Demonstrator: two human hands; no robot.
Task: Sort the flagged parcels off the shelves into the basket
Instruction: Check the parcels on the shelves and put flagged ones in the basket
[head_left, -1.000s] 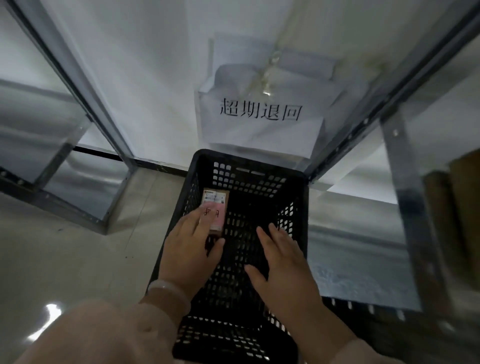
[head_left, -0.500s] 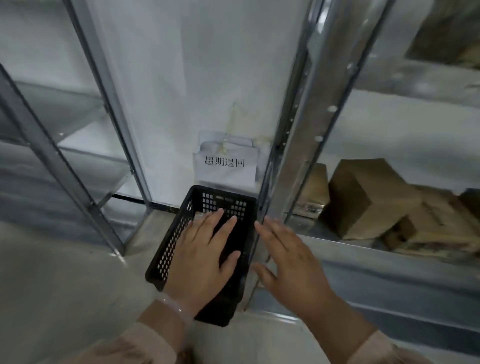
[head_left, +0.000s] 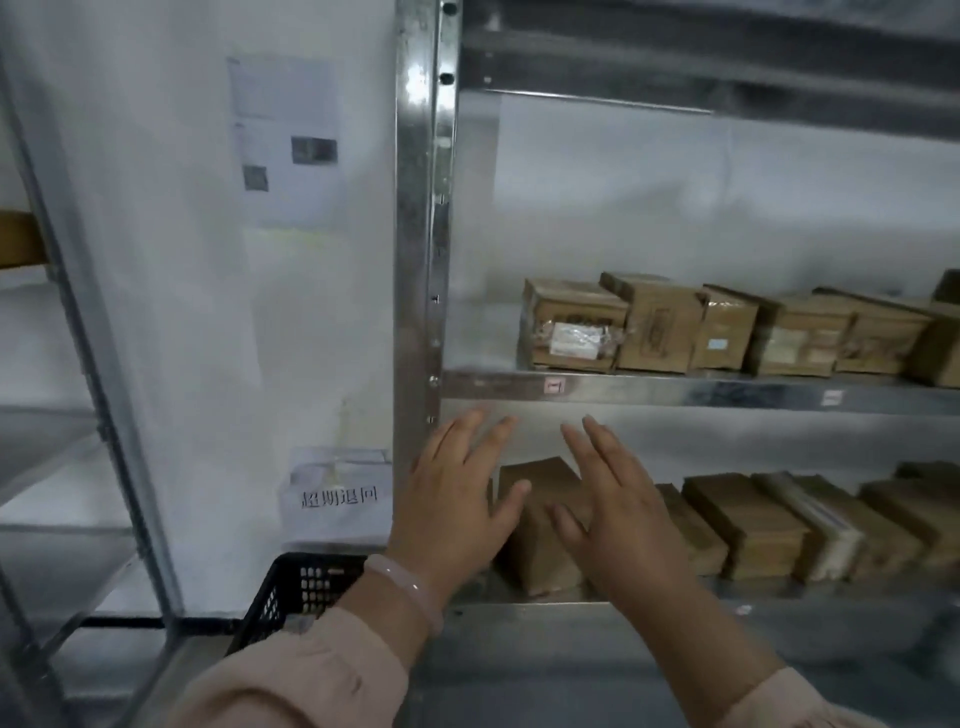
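Sign (head_left: 338, 497) on wall (head_left: 176, 291) above black basket (head_left: 298, 590) reads 超期退回.

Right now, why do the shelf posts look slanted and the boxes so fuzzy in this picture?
Head view: the wide-angle lens tilts the left rack post; light is dim and flat, with a dull sheen on the shelf edge; the left hand and right hand smear at the tips; the upper-shelf parcels are soft, labels unreadable.
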